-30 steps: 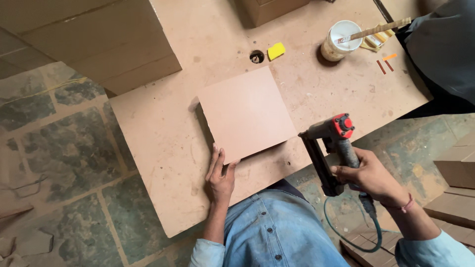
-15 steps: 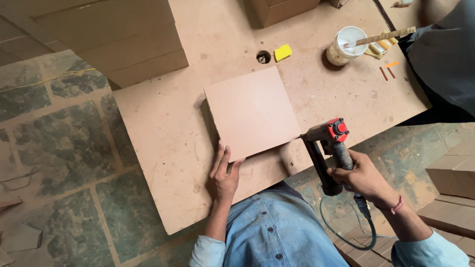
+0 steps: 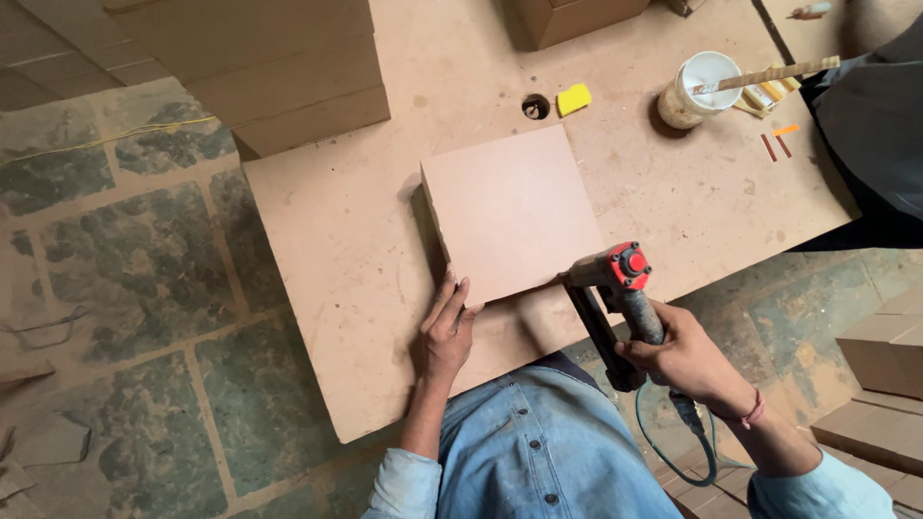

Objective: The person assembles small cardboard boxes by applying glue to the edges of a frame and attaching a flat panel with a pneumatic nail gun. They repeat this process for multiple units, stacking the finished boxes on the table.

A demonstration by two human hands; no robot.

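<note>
A square brown fibreboard box [image 3: 514, 211] stands on the large board tabletop [image 3: 336, 250] in front of me. My left hand [image 3: 445, 332] lies flat against the box's near left corner, fingers spread on the table beside it. My right hand [image 3: 685, 358] grips the handle of a black pneumatic nail gun with a red cap [image 3: 615, 288]. The gun's nose touches the box's near right edge. A dark air hose [image 3: 673, 452] hangs from the handle below my wrist.
A white pot with a stick in it [image 3: 694, 88] stands at the far right, near a yellow block [image 3: 574, 99] and a round hole [image 3: 535, 106]. Stacked boards [image 3: 269, 67] lie far left. Another person's dark clothing [image 3: 865, 125] borders the right edge. Board boxes [image 3: 880, 384] sit on the stone floor.
The nail gun has moved left and forward until its nose meets the box's near right edge. My left hand stays at the near left corner.
</note>
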